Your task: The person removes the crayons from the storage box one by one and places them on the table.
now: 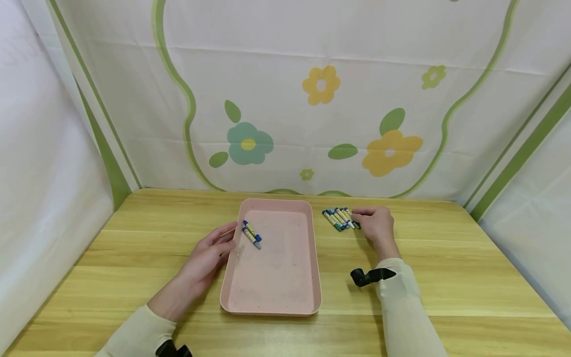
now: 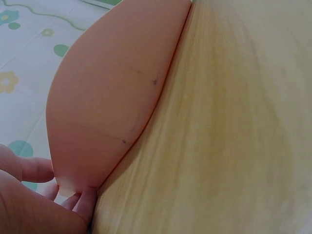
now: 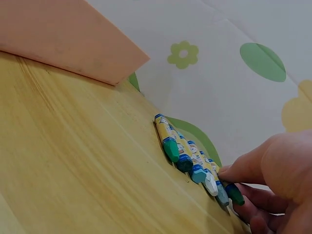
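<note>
My left hand (image 1: pixel 205 260) rests against the left wall of a pink tray (image 1: pixel 272 302), its fingers extended; in the left wrist view the fingertips (image 2: pixel 87 204) touch the outside of that wall near the table. Two crayons (image 1: pixel 252 234) lie side by side inside the tray, one blue-tipped and one greyish. To the right of the tray, several crayons (image 1: pixel 335 218) with yellow wrappers lie in a row on the table. At the row's right end my right hand (image 1: pixel 376 225) pinches a dark green crayon (image 3: pixel 235 194) between thumb and fingers, beside a grey one (image 3: pixel 222 195).
The wooden table (image 1: pixel 446 287) carries the tray near its middle. White fabric (image 1: pixel 276 44) printed with flowers and leaves hangs behind the table, with more fabric at both sides. Black straps with small cameras (image 1: pixel 372 276) sit on the wrists.
</note>
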A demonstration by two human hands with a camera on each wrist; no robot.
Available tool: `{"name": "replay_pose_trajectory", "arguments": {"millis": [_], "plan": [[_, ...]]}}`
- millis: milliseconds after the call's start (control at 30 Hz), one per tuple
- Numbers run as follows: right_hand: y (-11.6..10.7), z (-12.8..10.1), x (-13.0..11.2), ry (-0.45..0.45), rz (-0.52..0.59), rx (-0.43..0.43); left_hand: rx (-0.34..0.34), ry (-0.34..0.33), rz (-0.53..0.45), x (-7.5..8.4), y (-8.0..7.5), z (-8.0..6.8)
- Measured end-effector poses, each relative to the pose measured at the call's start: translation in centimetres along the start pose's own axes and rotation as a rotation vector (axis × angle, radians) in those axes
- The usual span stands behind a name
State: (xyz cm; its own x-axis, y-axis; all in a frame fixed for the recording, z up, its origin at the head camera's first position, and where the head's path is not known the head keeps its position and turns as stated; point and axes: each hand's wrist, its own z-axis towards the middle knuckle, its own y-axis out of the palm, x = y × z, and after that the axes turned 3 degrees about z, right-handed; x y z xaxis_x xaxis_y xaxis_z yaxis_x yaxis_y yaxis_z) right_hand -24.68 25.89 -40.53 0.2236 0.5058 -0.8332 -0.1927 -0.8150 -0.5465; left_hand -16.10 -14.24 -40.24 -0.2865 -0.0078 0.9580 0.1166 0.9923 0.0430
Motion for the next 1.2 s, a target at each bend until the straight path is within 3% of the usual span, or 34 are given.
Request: {"name": "replay_pose_trajectory", "arguments": {"millis": [533, 1200], "plan": [[0.09, 0.03, -0.02, -0.017, -0.048, -0.008, 0.005, -0.008, 0.016, -0.05, -0.11, 0.05], [-0.42, -0.23, -0.42, -0.023, 0.024, -0.034, -0.01, 0.008, 0.004, -0.03, -0.07, -0.03]]}}
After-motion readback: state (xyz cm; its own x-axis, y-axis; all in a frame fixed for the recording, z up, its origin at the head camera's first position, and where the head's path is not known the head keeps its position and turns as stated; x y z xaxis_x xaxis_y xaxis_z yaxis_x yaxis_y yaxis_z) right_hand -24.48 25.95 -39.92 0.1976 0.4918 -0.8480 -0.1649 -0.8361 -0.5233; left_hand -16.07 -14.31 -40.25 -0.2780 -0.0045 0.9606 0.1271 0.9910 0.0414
